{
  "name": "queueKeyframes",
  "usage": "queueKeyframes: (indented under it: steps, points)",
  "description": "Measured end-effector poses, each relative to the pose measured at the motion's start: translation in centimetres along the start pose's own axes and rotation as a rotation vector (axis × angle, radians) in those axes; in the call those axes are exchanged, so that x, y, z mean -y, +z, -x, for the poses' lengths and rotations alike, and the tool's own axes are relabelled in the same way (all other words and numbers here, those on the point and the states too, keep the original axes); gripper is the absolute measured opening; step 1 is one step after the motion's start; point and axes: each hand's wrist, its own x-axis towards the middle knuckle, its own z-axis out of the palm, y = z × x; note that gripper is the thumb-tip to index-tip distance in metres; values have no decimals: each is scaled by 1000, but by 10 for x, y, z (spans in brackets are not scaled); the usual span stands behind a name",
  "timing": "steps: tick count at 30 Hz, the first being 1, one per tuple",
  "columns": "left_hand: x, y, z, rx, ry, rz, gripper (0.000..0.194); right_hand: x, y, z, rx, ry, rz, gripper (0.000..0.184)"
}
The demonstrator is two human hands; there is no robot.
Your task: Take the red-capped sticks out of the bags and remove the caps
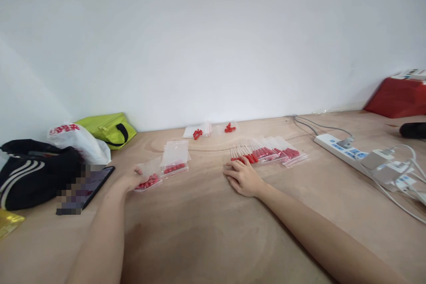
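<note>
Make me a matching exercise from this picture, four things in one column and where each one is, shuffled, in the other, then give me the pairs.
Things
1. left hand
2. right hand
3. white power strip
4. lime-green bag

Places
A. by the wall, next to the white plastic bag
B. at the left end of the long row of red items
C. on the right side of the table, with plugs in it
D. at a clear bag with red pieces inside

Pairs: 1-D, 2-B, 3-C, 4-A
</note>
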Motion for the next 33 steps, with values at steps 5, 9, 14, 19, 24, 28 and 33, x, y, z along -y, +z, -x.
queueKeyframes:
  steps: [5,9,14,19,24,28,33]
  points:
    - [-19,-17,27,442,-125,-79,24,-1,1,0,-4,-9,-11,22]
    - [-41,-8,42,696,-80,-96,24,-1,3,0,-22,-20,-13,21]
    - [-61,16,51,849,242,-241,31,-2,4,0,-52,-39,-3,20]
    - [-79,39,62,768,547,-193,29,-3,6,-1,-86,-90,-2,19]
    - [-96,73,84,450,1032,16,16,-4,9,-1,-128,-103,-32,17]
    - [-98,104,94,136,1089,111,42,-4,8,-1,-134,-95,-46,15]
    - [-92,117,95,109,1127,81,51,-4,7,-1,-132,-96,-47,16]
